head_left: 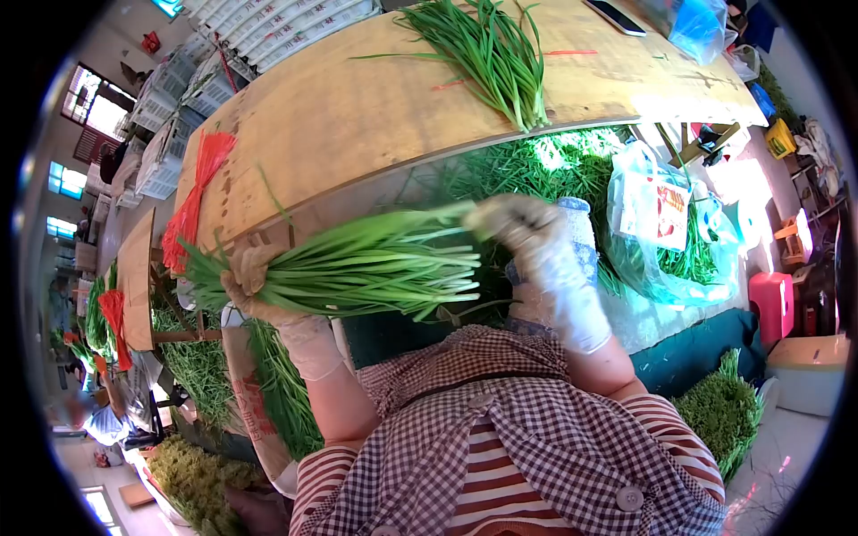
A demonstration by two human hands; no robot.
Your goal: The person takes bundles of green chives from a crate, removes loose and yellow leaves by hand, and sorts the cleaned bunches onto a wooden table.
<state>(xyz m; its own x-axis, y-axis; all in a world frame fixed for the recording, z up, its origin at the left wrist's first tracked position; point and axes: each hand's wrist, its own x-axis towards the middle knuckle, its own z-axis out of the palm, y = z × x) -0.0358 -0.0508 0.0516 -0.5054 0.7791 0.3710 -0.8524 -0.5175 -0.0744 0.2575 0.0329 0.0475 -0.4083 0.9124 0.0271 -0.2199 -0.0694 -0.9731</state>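
Note:
My left hand [250, 272], in a pale glove, is closed around the leafy end of a bunch of garlic chives [375, 268]. The bunch lies level above my lap, its pale cut stem ends pointing right. My right hand [523, 223], also gloved, is smeared by motion just beyond the upper stem ends. A blurred pale-green strand reaches to its fingertips, but whether they grip it is unclear. On the wooden table [331, 107] in front lies another bunch of garlic chives [487, 58], its stems toward me.
Red ties [201, 192] hang over the table's left edge. A phone [615, 16] lies at the far edge. Loose greens [536, 165] are heaped under the table, beside a clear plastic bag [670, 223]. White crates [277, 27] are stacked behind. A pink box [771, 304] stands at right.

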